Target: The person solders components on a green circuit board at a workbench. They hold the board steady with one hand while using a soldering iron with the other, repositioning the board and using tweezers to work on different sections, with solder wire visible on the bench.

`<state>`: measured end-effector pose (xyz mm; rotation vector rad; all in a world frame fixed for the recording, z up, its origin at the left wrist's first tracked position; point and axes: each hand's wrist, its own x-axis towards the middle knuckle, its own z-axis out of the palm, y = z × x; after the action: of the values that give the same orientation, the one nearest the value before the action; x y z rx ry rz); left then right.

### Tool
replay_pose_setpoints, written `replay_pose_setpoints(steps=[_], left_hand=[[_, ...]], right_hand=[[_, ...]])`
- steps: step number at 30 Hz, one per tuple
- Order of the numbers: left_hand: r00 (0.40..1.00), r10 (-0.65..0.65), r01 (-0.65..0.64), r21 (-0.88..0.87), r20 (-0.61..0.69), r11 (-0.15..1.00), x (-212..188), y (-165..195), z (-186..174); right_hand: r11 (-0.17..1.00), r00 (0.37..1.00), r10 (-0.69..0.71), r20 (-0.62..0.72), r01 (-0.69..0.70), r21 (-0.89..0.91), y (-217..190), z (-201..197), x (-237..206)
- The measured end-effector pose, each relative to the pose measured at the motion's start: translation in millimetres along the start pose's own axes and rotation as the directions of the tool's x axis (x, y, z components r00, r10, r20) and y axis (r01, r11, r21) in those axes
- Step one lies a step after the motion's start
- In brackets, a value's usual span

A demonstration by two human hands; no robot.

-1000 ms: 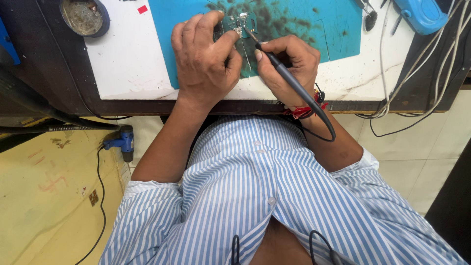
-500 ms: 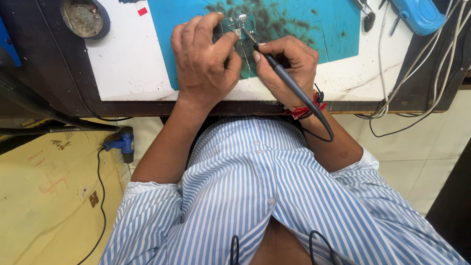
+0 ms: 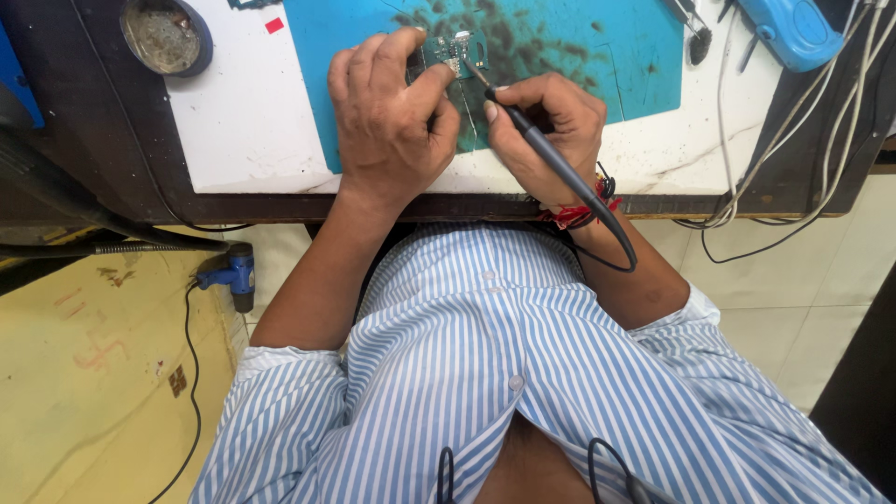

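- Circuit board (image 3: 446,54), small and dark, lies on the blue mat (image 3: 597,65) near the front edge of the white worktop (image 3: 233,121), just beyond both hands.
- Left hand (image 3: 387,121) rests on the mat with its fingers curled narrow; the thumb and forefinger press on the near edge of the board and pin it flat.
- Right hand (image 3: 546,131) is closed around a dark soldering iron (image 3: 537,149) in a pen grip, and the metal tip meets a bright part at the far end of the board.
- Cord of the iron runs back over the right wrist, past a red thread bracelet (image 3: 579,213), and loops off the front edge of the worktop.
- To do this step well, I judge the heel of the right hand should stay planted on the mat, so that only the fingers steer the tip.
- Left fingertips look best kept on the edge of the board, clear of the hot tip, which is very near them.
- Tip should touch only the one joint and not linger, since the parts around it sit close together.
- Round tin (image 3: 166,35) stands at the far left corner of the worktop; a blue tool (image 3: 793,33) and light cables (image 3: 821,131) lie at the right edge.
- Blue-handled tool (image 3: 229,273) lies on the floor below, at the left.
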<state>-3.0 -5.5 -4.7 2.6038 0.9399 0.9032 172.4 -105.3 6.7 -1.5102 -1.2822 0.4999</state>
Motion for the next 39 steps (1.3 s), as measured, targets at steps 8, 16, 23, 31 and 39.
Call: replay_pose_setpoints(steps=[8, 16, 23, 31, 39], left_hand=[[1.000, 0.002, -0.002, -0.010, -0.009, 1.000, 0.3, 0.0, -0.3], [1.000, -0.005, 0.005, -0.013, 0.009, 1.000, -0.7, 0.4, -1.9], [1.000, -0.004, 0.004, -0.008, 0.005, 1.000, 0.6, 0.6, -1.2], [1.000, 0.000, 0.000, -0.014, -0.003, 1.000, 0.5, 1.4, -2.1], [1.000, -0.001, 0.001, -0.020, -0.001, 1.000, 1.3, 1.3, -2.8]], right_hand=[[1.000, 1.000, 0.002, 0.002, -0.002, 0.020, -1.7, -0.7, 0.2], [1.000, 1.000, 0.001, -0.017, 0.000, 0.016, -1.4, 0.1, -0.5], [0.999, 1.000, 0.009, -0.013, -0.008, 0.033, -1.3, 0.0, -1.7], [1.000, 1.000, -0.006, -0.008, 0.006, 0.022, -1.6, -0.6, -1.1], [1.000, 1.000, 0.012, -0.011, -0.012, 0.008, -2.3, -0.5, -1.2]])
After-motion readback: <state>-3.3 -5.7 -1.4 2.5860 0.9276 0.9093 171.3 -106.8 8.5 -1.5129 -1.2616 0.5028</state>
